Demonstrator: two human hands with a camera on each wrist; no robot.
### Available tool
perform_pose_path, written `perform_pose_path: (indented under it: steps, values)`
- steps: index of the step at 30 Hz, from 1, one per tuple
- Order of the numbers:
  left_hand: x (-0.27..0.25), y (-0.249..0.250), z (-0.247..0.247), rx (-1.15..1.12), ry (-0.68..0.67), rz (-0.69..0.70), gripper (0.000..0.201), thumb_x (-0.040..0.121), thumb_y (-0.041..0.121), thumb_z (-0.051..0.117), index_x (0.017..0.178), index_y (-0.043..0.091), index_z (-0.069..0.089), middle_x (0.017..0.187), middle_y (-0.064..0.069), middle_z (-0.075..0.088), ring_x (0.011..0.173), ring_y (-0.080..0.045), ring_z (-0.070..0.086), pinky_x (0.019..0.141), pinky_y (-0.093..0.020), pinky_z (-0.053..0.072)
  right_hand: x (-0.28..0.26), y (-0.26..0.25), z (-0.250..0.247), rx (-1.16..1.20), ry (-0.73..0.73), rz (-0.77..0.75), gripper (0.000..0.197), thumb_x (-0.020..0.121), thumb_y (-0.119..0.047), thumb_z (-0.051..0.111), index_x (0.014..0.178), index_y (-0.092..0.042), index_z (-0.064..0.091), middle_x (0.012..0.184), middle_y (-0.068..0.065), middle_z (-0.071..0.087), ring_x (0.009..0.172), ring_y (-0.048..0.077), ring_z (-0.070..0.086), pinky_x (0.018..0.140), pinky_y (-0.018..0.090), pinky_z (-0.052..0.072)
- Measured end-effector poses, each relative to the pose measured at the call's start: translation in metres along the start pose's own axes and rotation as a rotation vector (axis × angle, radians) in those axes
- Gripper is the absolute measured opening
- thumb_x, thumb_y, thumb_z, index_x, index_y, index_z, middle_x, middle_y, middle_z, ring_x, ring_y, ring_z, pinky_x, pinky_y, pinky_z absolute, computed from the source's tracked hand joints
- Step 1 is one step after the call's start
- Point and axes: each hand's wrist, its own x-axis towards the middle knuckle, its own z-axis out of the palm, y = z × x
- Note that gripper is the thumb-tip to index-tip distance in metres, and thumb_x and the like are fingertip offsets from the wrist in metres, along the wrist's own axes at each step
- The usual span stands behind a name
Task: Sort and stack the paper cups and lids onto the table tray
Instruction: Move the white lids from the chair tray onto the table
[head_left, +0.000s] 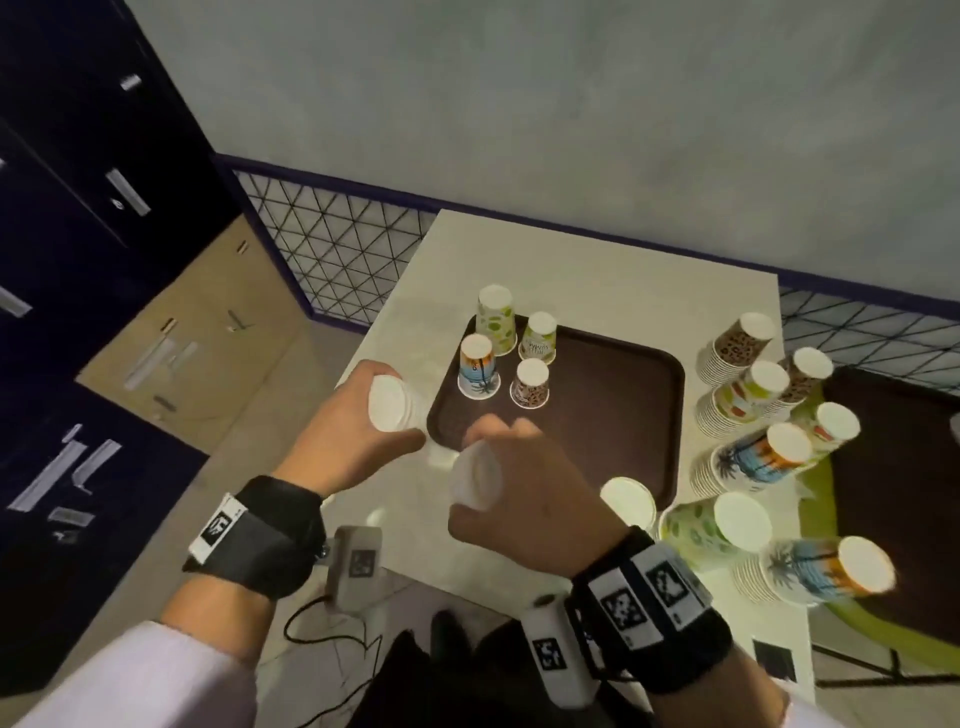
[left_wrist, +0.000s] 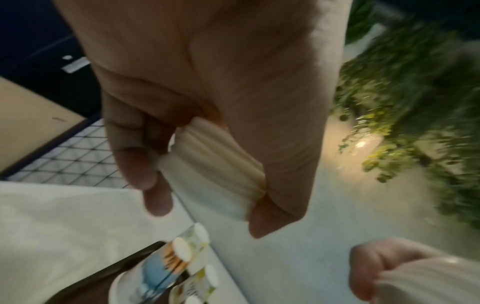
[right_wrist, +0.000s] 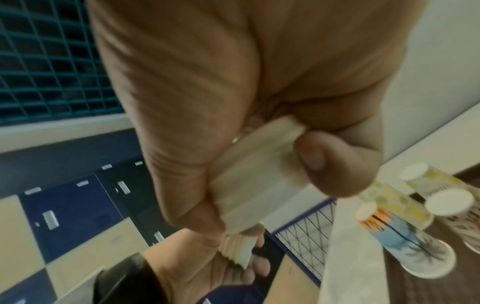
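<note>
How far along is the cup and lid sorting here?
Early. Done: four cups stand upside down on the tray. In hand: left hand and right hand each grip a lid stack. Left: cup stacks beside the tray; no lids on it yet.

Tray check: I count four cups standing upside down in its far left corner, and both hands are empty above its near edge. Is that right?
Not quite. The four upside-down cups on the tray are right, but the hands are not empty: the head view shows the left hand and the right hand each gripping a stack of white lids.
</note>
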Motion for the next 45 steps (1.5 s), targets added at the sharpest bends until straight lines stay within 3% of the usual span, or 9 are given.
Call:
perform_pose_path:
  steps: [4, 7, 9, 11, 16, 25, 31, 37, 45]
  values:
    - [0.043, -0.049, 0.037, -0.084, 0.133, 0.04, 0.068, 0.069, 0.027, 0.092, 0.125, 0.013, 0.055, 0.104, 0.004, 0.062, 0.093, -0.023, 0.062, 0.076, -0.026, 0.047, 0.034, 0.006, 0.029, -0.016, -0.101, 0.117, 0.063, 0.071, -0.048, 0.078, 0.124, -0.033, 0.047, 0.118, -0.003, 0.045, 0.105, 0.019, 0.051, 0.084, 0.033, 0.044]
    - [0.07, -0.07, 0.067, -0.038, 0.069, -0.056, 0.064, 0.07, 0.025, 0.091, 0.12, 0.002, 0.059, 0.106, -0.005, 0.06, 0.097, -0.025, 0.062, 0.075, -0.021, 0.043, 0.061, 0.017, 0.05, -0.043, -0.15, 0.189, 0.063, 0.072, -0.047, 0.077, 0.123, -0.029, 0.046, 0.123, 0.002, 0.044, 0.108, 0.024, 0.052, 0.086, 0.036, 0.047]
    - [0.081, -0.083, 0.084, -0.008, -0.035, -0.155, 0.082, 0.059, 0.05, 0.086, 0.124, 0.01, 0.054, 0.11, -0.004, 0.062, 0.101, -0.024, 0.064, 0.078, -0.026, 0.048, 0.076, 0.025, 0.064, -0.076, -0.147, 0.223, 0.062, 0.072, -0.045, 0.078, 0.122, -0.027, 0.046, 0.121, 0.004, 0.043, 0.104, 0.026, 0.053, 0.081, 0.034, 0.044]
    - [0.086, -0.101, 0.098, -0.006, -0.114, -0.251, 0.096, 0.052, 0.06, 0.078, 0.132, 0.019, 0.044, 0.116, -0.003, 0.059, 0.105, -0.024, 0.061, 0.085, -0.035, 0.054, 0.089, 0.034, 0.076, -0.1, -0.148, 0.263, 0.063, 0.073, -0.045, 0.078, 0.123, -0.026, 0.045, 0.12, 0.005, 0.039, 0.101, 0.028, 0.053, 0.077, 0.033, 0.041]
    - [0.08, -0.135, 0.106, 0.079, -0.156, -0.333, 0.08, 0.069, 0.04, 0.082, 0.136, 0.027, 0.039, 0.118, -0.001, 0.043, 0.11, -0.03, 0.055, 0.09, -0.04, 0.052, 0.114, 0.057, 0.104, -0.12, -0.169, 0.305, 0.068, 0.072, -0.044, 0.08, 0.126, -0.026, 0.042, 0.123, 0.005, 0.032, 0.104, 0.032, 0.054, 0.081, 0.033, 0.043]
    - [0.078, -0.174, 0.098, 0.217, -0.242, -0.279, 0.079, 0.072, 0.037, 0.083, 0.137, 0.028, 0.039, 0.124, -0.002, 0.026, 0.12, -0.032, 0.044, 0.1, -0.045, 0.051, 0.149, 0.079, 0.14, -0.259, -0.331, 0.158, 0.076, 0.069, -0.045, 0.081, 0.131, -0.026, 0.042, 0.118, 0.001, 0.029, 0.084, 0.03, 0.054, 0.075, 0.034, 0.049]
    - [0.069, -0.18, 0.104, 0.456, -0.233, -0.214, 0.087, 0.066, 0.056, 0.076, 0.137, 0.025, 0.038, 0.126, -0.007, 0.039, 0.115, -0.03, 0.04, 0.095, -0.038, 0.047, 0.167, 0.082, 0.164, -0.375, -0.384, 0.135, 0.095, 0.069, -0.044, 0.083, 0.144, -0.025, 0.028, 0.132, 0.005, 0.033, 0.105, 0.037, 0.061, 0.085, 0.046, 0.057]
    - [0.069, -0.186, 0.105, 0.512, -0.21, -0.207, 0.086, 0.062, 0.062, 0.07, 0.135, 0.027, 0.04, 0.124, -0.005, 0.043, 0.113, -0.03, 0.044, 0.096, -0.041, 0.044, 0.175, 0.089, 0.18, -0.543, -0.444, 0.013, 0.1, 0.072, -0.05, 0.08, 0.15, -0.024, 0.023, 0.143, 0.006, 0.036, 0.125, 0.034, 0.042, 0.095, 0.048, 0.052]
    - [0.064, -0.193, 0.099, 0.412, -0.171, -0.179, 0.102, 0.055, 0.062, 0.074, 0.143, 0.037, 0.029, 0.126, -0.002, 0.039, 0.114, -0.027, 0.041, 0.097, -0.042, 0.047, 0.169, 0.084, 0.188, -0.701, -0.413, -0.04, 0.094, 0.077, -0.055, 0.073, 0.15, -0.02, 0.024, 0.14, 0.01, 0.039, 0.12, 0.033, 0.044, 0.091, 0.041, 0.052]
